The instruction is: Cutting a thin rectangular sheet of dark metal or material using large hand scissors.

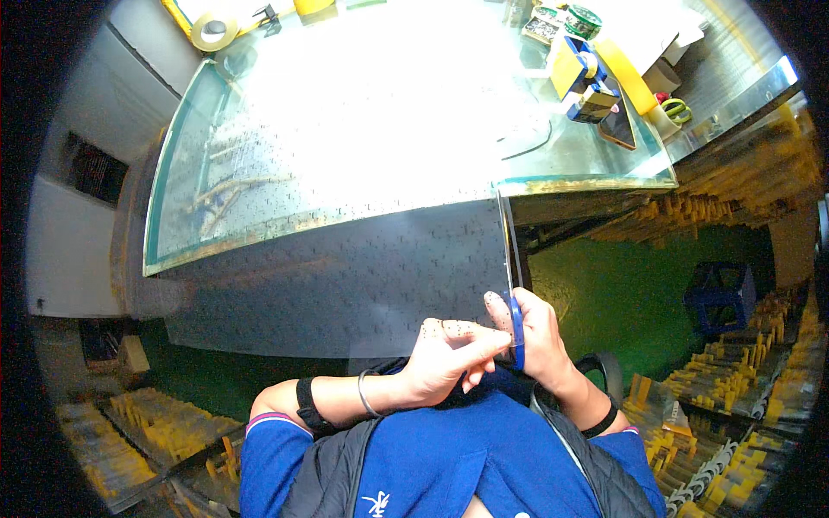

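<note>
A large translucent sheet with dark specks (337, 276) lies over the glass-topped table and hangs past its near edge toward me. At the sheet's right edge, close to my body, my right hand (542, 338) is closed around a narrow blue ring (518, 333), seen nearly edge-on and resembling a tape roll. My left hand (449, 356) meets it there, thumb and forefinger pinched against the ring's left side. Whatever lies between those fingertips is too small to make out. Dark specks also show over both hands.
Bright light washes out the middle of the glass table (587, 183). On its far right are a blue tape dispenser (592, 102), a phone (618, 129) and green-handled scissors (676, 110). A tape roll (213, 32) sits far left. A blue stool-like frame (718, 296) stands on the green floor at right.
</note>
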The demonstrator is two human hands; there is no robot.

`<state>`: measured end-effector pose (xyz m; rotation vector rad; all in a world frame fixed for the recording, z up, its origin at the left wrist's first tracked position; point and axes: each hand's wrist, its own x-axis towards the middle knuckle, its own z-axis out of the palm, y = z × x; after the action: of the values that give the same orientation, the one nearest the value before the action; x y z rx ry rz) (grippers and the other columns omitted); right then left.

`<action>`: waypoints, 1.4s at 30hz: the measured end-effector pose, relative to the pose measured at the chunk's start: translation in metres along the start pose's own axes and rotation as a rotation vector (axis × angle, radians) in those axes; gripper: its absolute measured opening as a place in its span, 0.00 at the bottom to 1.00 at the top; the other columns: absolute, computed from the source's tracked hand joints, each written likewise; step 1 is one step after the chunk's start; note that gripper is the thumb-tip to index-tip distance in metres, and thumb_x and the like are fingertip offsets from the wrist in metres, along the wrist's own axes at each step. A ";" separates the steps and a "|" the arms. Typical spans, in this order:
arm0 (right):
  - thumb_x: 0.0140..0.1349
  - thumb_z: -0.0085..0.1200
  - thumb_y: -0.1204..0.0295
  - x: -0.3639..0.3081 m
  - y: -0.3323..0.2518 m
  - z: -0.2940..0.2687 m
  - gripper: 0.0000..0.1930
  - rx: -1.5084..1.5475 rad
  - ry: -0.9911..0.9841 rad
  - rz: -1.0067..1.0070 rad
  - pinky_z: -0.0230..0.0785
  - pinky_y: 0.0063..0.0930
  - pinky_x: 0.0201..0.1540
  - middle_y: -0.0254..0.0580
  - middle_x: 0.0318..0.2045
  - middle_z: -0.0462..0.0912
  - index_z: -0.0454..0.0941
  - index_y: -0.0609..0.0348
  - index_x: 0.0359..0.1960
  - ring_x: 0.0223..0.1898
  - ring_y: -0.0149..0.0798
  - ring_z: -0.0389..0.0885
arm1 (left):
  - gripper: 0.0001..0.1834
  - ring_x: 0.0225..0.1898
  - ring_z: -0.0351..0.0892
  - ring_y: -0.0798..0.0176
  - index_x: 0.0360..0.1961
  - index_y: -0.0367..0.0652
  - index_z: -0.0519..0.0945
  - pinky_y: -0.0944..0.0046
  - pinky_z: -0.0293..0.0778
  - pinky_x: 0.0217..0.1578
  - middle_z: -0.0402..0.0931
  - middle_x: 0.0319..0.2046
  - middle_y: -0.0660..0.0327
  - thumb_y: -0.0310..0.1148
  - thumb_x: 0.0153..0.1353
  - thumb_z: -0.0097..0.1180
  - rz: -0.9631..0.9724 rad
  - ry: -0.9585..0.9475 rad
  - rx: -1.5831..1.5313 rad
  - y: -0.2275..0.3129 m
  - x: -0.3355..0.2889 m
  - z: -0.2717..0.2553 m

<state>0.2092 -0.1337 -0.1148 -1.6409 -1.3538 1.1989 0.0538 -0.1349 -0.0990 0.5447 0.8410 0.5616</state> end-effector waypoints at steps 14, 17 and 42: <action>0.57 0.54 0.62 0.003 0.002 0.004 0.19 -0.088 0.065 -0.054 0.59 0.36 0.22 0.50 0.16 0.68 0.66 0.63 0.17 0.17 0.45 0.66 | 0.08 0.12 0.67 0.76 0.30 0.39 0.80 0.77 0.61 0.11 0.73 0.16 0.64 0.34 0.55 0.59 0.007 -0.015 -0.003 -0.002 0.002 0.003; 0.57 0.54 0.62 0.003 0.005 0.005 0.19 -0.095 0.073 -0.078 0.59 0.36 0.21 0.50 0.16 0.69 0.66 0.64 0.17 0.17 0.45 0.66 | 0.08 0.12 0.67 0.76 0.30 0.39 0.80 0.77 0.61 0.11 0.73 0.16 0.64 0.34 0.56 0.59 0.003 -0.015 -0.006 -0.004 0.002 0.003; 0.57 0.54 0.67 -0.001 0.008 0.012 0.15 -0.023 0.114 -0.151 0.60 0.35 0.19 0.50 0.14 0.70 0.67 0.64 0.19 0.16 0.42 0.71 | 0.11 0.15 0.68 0.77 0.36 0.36 0.80 0.78 0.63 0.13 0.75 0.22 0.62 0.34 0.59 0.55 0.027 -0.141 -0.037 0.005 0.002 0.000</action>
<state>0.2005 -0.1365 -0.1261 -1.5675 -1.3973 0.9908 0.0541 -0.1302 -0.0969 0.5563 0.6894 0.5556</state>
